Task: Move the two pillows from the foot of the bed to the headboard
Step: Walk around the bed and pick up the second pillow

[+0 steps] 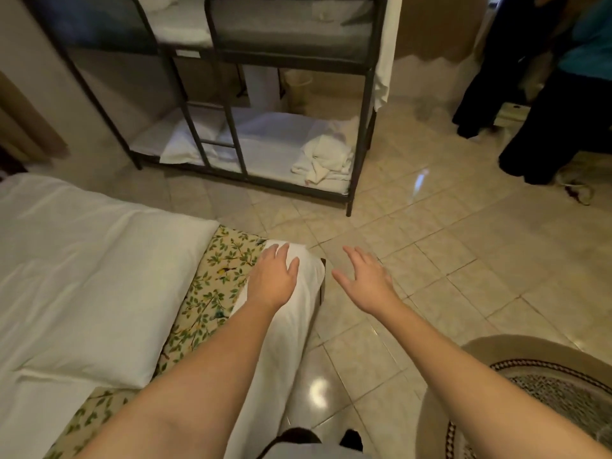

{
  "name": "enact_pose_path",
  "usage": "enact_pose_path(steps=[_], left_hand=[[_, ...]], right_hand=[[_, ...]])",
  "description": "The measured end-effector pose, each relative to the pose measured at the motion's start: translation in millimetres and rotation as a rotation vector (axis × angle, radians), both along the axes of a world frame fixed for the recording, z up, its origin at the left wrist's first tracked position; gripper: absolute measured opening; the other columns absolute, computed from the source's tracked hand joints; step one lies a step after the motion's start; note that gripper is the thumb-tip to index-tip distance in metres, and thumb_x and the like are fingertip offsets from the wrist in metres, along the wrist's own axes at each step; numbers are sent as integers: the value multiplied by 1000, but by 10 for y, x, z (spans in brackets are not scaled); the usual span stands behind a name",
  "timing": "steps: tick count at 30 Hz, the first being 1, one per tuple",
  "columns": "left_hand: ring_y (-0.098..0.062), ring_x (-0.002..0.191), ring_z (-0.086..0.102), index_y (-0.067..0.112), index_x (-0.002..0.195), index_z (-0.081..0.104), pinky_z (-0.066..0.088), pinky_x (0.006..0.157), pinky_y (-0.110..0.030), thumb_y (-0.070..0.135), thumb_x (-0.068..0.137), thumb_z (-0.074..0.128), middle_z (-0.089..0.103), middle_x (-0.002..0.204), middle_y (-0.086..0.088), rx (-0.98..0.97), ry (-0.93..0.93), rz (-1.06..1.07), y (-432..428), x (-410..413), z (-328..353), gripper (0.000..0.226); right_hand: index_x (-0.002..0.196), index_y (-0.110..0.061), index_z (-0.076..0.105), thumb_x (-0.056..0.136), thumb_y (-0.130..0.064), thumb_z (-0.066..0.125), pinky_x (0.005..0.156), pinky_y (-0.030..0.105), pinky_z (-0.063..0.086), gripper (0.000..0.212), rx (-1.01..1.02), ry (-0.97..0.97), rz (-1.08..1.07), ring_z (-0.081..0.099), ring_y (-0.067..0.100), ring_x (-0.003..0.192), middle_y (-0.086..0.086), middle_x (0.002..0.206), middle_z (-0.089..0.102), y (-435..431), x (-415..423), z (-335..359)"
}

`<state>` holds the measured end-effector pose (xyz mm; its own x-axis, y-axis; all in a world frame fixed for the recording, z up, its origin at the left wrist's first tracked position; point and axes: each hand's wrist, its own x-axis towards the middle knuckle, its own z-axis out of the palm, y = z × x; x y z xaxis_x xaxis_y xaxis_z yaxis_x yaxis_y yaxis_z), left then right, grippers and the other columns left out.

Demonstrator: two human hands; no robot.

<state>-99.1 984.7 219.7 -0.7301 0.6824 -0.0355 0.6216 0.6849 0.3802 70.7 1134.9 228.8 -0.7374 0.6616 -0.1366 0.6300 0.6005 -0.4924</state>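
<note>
The work looks barely begun: neither pillow has been lifted. One pillow [291,313] lies along the bed's edge on the floral sheet [212,286]; the other pillow [99,276] lies flat on the bed [20,409] beside it, to the left. Which end is the foot I cannot tell, as no headboard shows. The left hand [273,279] rests spread on the near pillow's far end, gripping nothing. The right hand [367,279] hovers wide and empty over the floor [430,243], just beside that pillow's corner.
</note>
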Motion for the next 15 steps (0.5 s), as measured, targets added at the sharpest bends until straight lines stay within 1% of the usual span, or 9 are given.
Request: enact_pose_path(steps=[3, 8, 11, 15], left_hand=[[-26, 146, 36, 19, 152, 42, 33, 118, -43, 50, 104, 32, 43, 157, -6, 6, 2, 1, 366, -108, 20, 58], [-25, 145, 37, 21, 153, 41, 36, 116, -45, 50, 103, 33, 41, 158, -4, 22, -18, 38, 1036, -440, 26, 58], [-24, 144, 39, 20, 154, 40, 34, 118, -43, 50, 104, 32, 43, 157, -4, 17, 5, 23, 1468, -692, -53, 59], [-24, 144, 38, 21, 153, 41, 32, 117, -41, 48, 105, 33, 43, 157, -4, 28, -19, 34, 2092, -1120, -169, 56]], right_hand=[[162, -32, 26, 98, -66, 40, 122, 53, 24, 73, -5, -12, 25, 23, 25, 155, 2, 170, 26, 382, -142, 11], [161, -33, 26, 99, -64, 43, 123, 52, 22, 72, -6, -2, 50, 22, 24, 156, 2, 170, 25, 1056, -490, 12], [162, -34, 25, 97, -66, 43, 123, 53, 21, 74, -12, -9, 57, 21, 24, 156, 1, 171, 24, 1523, -769, -53], [162, -33, 25, 98, -66, 42, 123, 53, 21, 73, 7, -31, 73, 20, 24, 156, 1, 171, 23, 2216, -1239, -66]])
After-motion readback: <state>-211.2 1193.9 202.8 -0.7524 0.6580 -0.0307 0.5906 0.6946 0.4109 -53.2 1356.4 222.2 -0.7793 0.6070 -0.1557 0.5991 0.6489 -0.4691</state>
